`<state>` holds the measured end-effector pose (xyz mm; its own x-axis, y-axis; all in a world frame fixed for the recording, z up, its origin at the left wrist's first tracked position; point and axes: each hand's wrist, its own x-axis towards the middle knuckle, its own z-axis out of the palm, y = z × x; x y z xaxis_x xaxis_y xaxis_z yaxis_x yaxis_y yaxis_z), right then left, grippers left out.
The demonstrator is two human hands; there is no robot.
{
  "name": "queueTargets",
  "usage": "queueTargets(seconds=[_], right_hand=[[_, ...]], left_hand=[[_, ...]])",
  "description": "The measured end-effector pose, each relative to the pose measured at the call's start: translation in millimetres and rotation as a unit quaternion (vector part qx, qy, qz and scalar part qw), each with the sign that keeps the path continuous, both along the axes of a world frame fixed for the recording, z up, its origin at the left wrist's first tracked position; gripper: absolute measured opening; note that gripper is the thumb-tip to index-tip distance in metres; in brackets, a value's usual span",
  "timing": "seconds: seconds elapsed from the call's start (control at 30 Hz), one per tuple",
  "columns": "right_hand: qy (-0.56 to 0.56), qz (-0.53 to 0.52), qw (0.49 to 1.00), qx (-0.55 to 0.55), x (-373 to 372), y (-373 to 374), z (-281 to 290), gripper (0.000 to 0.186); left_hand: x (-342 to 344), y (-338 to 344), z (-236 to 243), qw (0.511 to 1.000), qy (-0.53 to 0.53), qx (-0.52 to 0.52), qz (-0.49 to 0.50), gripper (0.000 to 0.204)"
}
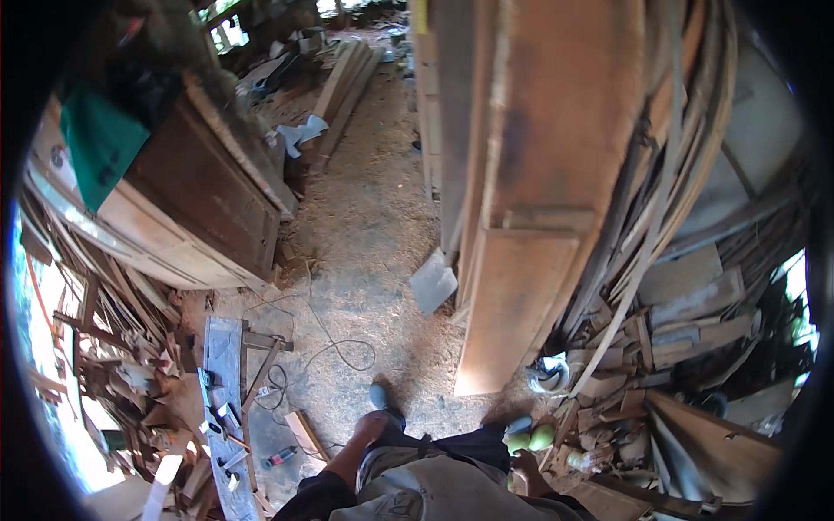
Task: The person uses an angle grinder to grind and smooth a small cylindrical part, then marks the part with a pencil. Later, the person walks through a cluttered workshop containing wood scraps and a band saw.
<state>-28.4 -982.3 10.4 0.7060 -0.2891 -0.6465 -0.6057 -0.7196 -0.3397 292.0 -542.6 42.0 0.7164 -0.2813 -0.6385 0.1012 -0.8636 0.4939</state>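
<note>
My left hand point(370, 425) is low beside my left thigh, at the edge of my dark trousers. Its back faces up, and its fingers are too small and turned away to make out. On the other side, my right hand point(525, 464) hangs past my hip, close to several round green fruits point(537, 438) on the floor; its fingers are partly hidden. No object shows in either hand. A tall wooden board point(521, 304) leans upright ahead of me to the right, apart from both hands.
A narrow bench point(224, 417) with hand tools stands at the left. Near it lie a power tool point(280, 456) and a short wood piece point(306, 434). A cord point(334, 347) loops over the dusty floor. A dark cabinet point(204, 187) and long planks point(347, 87) stand farther off; scrap wood point(695, 330) fills the right.
</note>
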Motion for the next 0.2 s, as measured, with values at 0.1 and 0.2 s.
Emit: queueTargets(seconds=[0.1,0.2], right_hand=[[0.014,0.031,0.999,-0.017,112.5,31.0,43.1,0.034],[0.076,0.133,0.988,0.01,237.6,62.0,85.0,0.045]], left_hand=[[-5.6,135.9,-12.6,0.984,-0.075,0.111,-0.116,0.015],[-26.5,219.0,-9.8,0.98,-0.071,0.044,0.183,0.017]])
